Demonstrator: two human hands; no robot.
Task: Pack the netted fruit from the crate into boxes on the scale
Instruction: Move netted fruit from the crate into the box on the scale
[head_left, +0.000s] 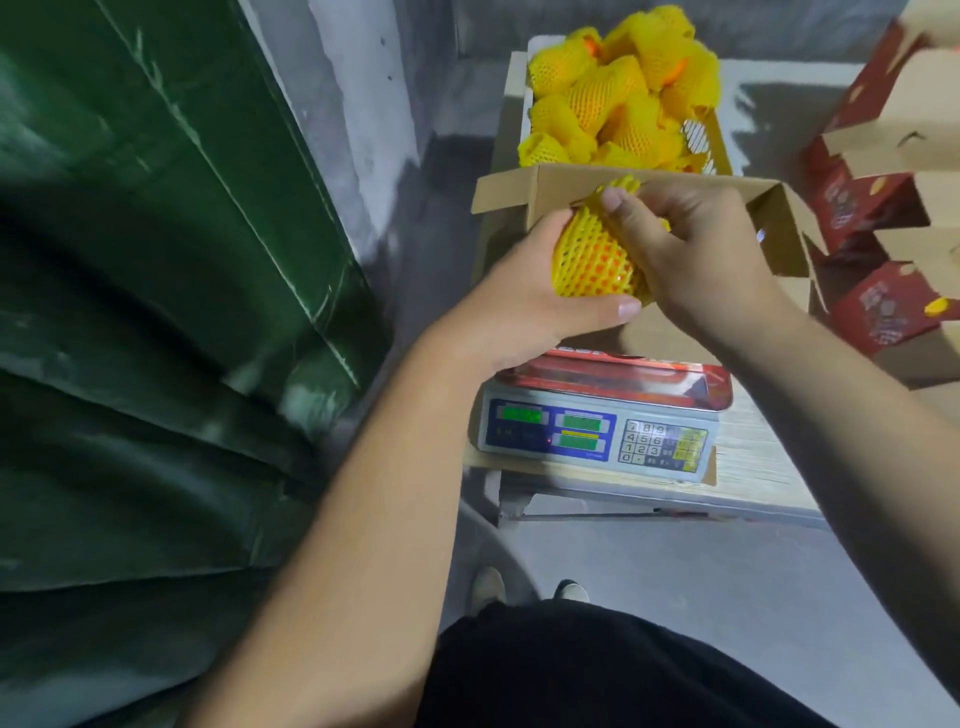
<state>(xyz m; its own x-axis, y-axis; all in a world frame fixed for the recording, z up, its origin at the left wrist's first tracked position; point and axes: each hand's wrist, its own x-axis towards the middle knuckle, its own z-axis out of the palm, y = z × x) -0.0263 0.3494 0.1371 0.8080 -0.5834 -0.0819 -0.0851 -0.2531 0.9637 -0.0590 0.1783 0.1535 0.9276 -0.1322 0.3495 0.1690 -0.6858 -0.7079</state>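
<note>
Cardboard box (670, 332) sits open on the scale (597, 434) under my hands, the crate (709, 140) of netted fruit behind it. Biggest risk: I jolt the box's flaps going in and shift it on the scale. Smaller risk: the foam net slides off, because I'm only pinching its top. Left hand (524, 301) cups the netted fruit (597, 254) from below, thumb curled under; right hand (696, 249) pinches the net from above.

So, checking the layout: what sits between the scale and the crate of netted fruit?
In the head view, the open cardboard box on the scale, crate behind it.
</note>
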